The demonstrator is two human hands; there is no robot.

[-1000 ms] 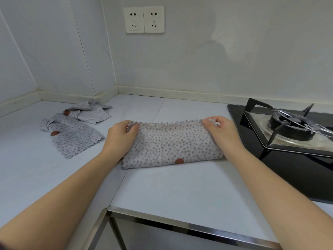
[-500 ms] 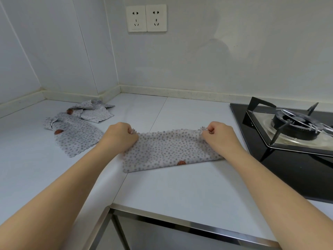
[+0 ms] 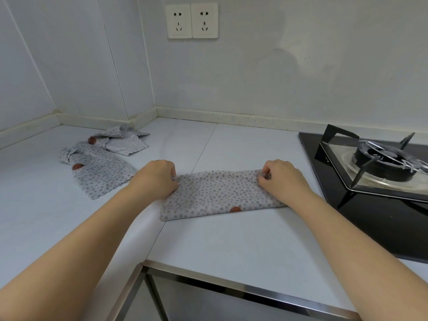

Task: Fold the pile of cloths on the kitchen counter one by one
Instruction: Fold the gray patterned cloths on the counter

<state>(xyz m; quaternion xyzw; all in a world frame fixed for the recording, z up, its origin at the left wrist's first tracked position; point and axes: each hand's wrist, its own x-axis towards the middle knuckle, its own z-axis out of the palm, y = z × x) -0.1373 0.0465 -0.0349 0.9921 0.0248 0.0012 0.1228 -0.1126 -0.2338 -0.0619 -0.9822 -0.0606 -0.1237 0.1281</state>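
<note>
Step in hand: lengthwise fold of the dotted cloth (image 3: 217,195) on the bench (image 3: 231,239), just left of the hob (image 3: 370,193). Left hand (image 3: 157,177) and right hand (image 3: 281,178) are curled, pinching its far corners. Next, probably: fold end over end; unfolded pile (image 3: 102,163) waits left of the hob.

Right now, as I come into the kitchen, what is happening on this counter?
A person is folding a dotted cloth on the counter. The left hand pinches its far left corner and the right hand pinches its far right corner. The cloth lies flat as a long folded strip. More cloths lie crumpled and not yet folded to the left, near the wall corner. A gas stove sits to the right.
</note>
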